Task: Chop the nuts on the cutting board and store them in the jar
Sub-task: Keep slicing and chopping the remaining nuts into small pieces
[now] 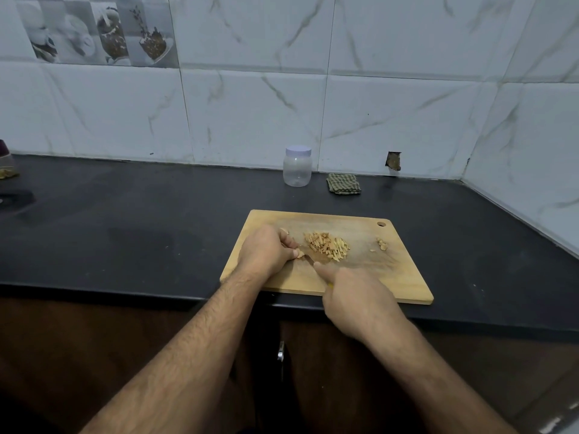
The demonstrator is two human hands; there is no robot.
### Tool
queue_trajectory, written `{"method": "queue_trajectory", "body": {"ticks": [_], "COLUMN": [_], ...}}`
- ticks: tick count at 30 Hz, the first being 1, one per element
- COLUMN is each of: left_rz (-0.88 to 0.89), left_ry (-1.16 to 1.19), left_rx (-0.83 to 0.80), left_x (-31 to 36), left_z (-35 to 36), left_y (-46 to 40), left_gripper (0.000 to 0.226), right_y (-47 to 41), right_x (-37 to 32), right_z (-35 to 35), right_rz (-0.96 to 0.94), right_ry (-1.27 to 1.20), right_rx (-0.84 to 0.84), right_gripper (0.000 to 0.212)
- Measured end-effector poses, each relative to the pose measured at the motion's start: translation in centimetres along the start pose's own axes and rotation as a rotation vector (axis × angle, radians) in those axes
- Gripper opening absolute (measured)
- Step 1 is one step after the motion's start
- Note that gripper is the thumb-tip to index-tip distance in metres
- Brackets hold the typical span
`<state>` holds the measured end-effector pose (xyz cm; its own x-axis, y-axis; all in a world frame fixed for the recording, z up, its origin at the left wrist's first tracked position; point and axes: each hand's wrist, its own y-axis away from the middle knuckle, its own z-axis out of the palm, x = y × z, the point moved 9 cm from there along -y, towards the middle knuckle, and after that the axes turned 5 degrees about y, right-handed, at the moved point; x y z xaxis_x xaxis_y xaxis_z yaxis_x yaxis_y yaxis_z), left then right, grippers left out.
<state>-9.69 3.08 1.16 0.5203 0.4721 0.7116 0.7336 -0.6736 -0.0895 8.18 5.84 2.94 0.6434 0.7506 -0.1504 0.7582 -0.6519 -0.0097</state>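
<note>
Far left edge of the black countertop [125, 214]: a dark-topped container [4, 158], partly cut off, contents not readable.

Wooden cutting board [391, 277] is laid at the counter's front edge, hang hole at its far right corner.

Left hand [266, 253] is rested on the board's left part, fingers curled, a nut [299, 254] pinched between thumb and fingertips. One more piece is seen just beyond the knuckles.

Knife [310, 260]: only a short length of blade is visible, between the two hands, next to the pinched nut. Handle is wrapped by the right hand [354, 296], index finger laid straight along the top; a sliver of yellow shows at the grip.

Pile of chopped nuts [327, 245] is sited mid-board, just right of the left hand. A few whole nuts [381, 243] are left near the right edge, apart from the pile.

Behind the board, against the tiled wall [391, 104]: clear plastic jar [297, 166], upright, white lid on, looks empty. Folded checked cloth [343, 183] is placed just right of it.
</note>
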Motion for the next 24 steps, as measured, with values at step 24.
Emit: {"method": "queue_trajectory", "body": {"ticks": [24], "left_rz": [0.042], "left_ry": [-0.028], "left_rx": [0.006], "left_x": [0.2], "left_z": [0.2], "left_y": [0.1], "left_gripper": [0.017], "right_y": [-2.9], "right_x": [-1.8], "right_z": [-0.5], "right_rz": [-0.007], "right_ry": [-0.018], "right_rx": [-0.011], "right_gripper": [0.063]}}
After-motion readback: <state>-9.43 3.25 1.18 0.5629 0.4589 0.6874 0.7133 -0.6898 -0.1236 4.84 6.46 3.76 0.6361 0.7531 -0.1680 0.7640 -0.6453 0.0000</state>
